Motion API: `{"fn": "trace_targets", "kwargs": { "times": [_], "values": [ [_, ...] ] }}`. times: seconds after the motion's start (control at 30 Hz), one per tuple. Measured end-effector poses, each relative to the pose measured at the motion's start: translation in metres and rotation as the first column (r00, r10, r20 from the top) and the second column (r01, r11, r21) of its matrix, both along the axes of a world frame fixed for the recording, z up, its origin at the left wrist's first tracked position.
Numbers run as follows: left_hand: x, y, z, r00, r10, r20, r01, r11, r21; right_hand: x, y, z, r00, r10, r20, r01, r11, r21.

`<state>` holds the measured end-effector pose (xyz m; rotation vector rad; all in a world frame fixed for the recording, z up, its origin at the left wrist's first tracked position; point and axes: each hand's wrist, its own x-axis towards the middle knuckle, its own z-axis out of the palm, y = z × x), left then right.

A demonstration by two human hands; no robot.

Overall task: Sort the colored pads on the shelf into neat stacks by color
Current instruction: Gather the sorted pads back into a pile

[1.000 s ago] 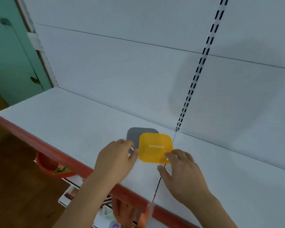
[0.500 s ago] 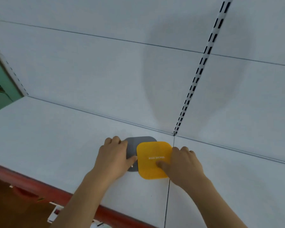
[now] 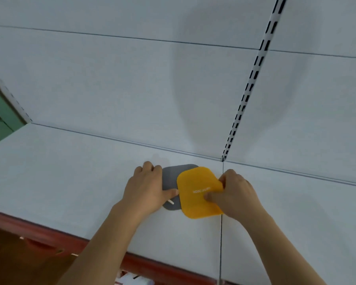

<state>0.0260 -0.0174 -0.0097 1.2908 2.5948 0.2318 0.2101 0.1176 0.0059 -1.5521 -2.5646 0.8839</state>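
While the right hand (image 3: 232, 194) pinches the yellow pad's (image 3: 197, 194) right edge with curled fingers and thumb, the left hand (image 3: 148, 188) presses the gray pad (image 3: 172, 177), thumb extended; yellow overlaps gray on the white shelf (image 3: 60, 171). Beyond stands the slotted upright (image 3: 249, 87); the red front lip (image 3: 49, 233) lies nearer.

One head-worn camera looks forward and down, close over a white shelf (image 3: 70, 182). It faces the shelf's back panel (image 3: 111, 89).
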Motion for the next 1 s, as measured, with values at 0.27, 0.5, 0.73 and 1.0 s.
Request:
{"fn": "trace_targets", "kwargs": {
  "times": [0.27, 0.5, 0.73, 1.0],
  "values": [
    [-0.021, 0.011, 0.0, 0.99, -0.077, 0.117, 0.073, 0.997, 0.037, 0.023, -0.046, -0.003, 0.977, 0.047, -0.208, 0.014, 0.959, 0.284],
    [-0.024, 0.031, 0.001, 0.985, -0.024, 0.171, 0.015, 0.998, 0.057, 0.064, -0.072, -0.005, 0.911, -0.211, -0.354, 0.283, 0.945, 0.166],
    [-0.015, 0.023, 0.008, 0.906, -0.144, 0.399, 0.019, 0.953, 0.301, 0.076, -0.09, -0.007, 0.92, -0.217, -0.328, 0.291, 0.936, 0.199],
    [-0.003, -0.013, 0.004, 0.616, -0.278, 0.737, -0.078, 0.91, 0.408, 0.091, -0.11, -0.005, 0.781, -0.36, -0.51, 0.447, 0.893, 0.054]
  ]
}}
